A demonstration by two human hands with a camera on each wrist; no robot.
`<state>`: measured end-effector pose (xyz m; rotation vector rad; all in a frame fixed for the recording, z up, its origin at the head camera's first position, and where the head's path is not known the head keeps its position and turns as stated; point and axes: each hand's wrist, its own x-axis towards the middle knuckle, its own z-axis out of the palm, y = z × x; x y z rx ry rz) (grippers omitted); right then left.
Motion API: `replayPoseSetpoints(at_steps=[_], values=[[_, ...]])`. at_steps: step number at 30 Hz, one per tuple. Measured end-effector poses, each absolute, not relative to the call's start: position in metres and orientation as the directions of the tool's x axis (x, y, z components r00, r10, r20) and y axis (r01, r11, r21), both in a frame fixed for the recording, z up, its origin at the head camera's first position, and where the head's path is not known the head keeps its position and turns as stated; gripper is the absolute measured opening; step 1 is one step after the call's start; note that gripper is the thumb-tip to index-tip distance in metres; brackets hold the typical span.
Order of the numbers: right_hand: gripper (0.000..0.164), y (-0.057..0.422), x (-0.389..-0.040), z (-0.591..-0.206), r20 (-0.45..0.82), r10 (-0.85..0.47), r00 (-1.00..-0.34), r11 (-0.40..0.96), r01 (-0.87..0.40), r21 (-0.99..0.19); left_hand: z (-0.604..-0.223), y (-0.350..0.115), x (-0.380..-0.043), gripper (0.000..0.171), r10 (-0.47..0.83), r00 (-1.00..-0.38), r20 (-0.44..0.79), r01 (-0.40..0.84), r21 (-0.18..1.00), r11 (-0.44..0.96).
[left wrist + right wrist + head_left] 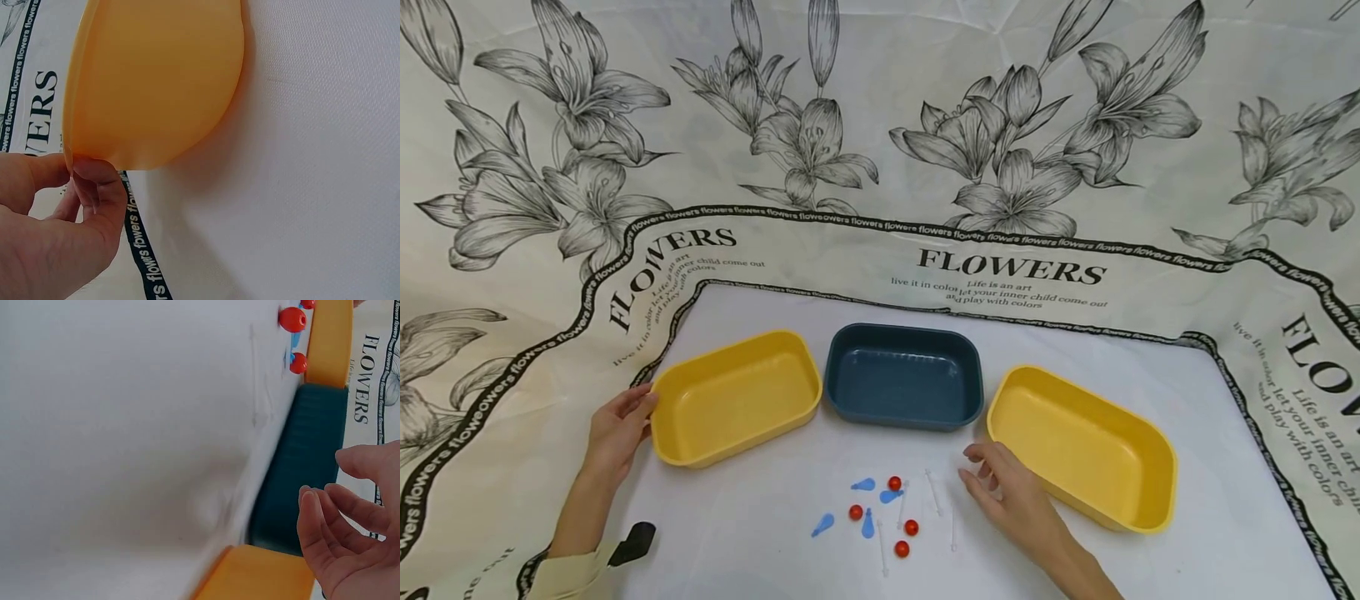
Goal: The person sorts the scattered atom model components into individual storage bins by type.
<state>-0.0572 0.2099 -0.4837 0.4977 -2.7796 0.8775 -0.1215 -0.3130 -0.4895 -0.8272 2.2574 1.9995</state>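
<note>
My left hand (613, 437) pinches the rim of the left yellow tray (737, 400) at its outer end. In the left wrist view, thumb and fingertips meet on the rim of that yellow tray (156, 81). The right hand (1018, 504) hovers in front of the right yellow tray (1082, 433), fingers loosely bent with nothing between them. Several red beads (855, 512), blue drop-shaped pieces (823, 524) and thin translucent sticks (882, 548) lie loose on the table, left of the right hand.
A dark blue tray (902, 375) stands between the two yellow trays at the back of the white table (737, 533). Behind it rises a cloth (842, 242) printed with flowers and lettering. A black object (634, 543) shows by the left sleeve.
</note>
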Motion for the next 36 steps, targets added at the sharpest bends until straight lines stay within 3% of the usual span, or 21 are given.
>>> replayPoseSetpoints(at_steps=[18,26,36], values=[[0.022,0.199,-0.042,-0.510,-0.027,-0.251,-0.968,0.839,-0.203,-0.505,-0.520,-0.329,-0.130,0.061,-0.391,-0.859,-0.330,-0.371,0.928,0.033],[0.020,0.201,-0.045,-0.508,0.021,-0.300,-0.954,0.793,-0.261,-0.550,-0.547,-0.342,-0.137,0.058,-0.403,-0.862,-0.306,-0.349,0.937,0.034],[0.019,0.205,-0.055,-0.498,0.063,-0.299,-0.952,0.767,-0.279,-0.578,-0.551,-0.345,-0.141,0.059,-0.412,-0.846,-0.338,-0.375,0.927,0.010]])
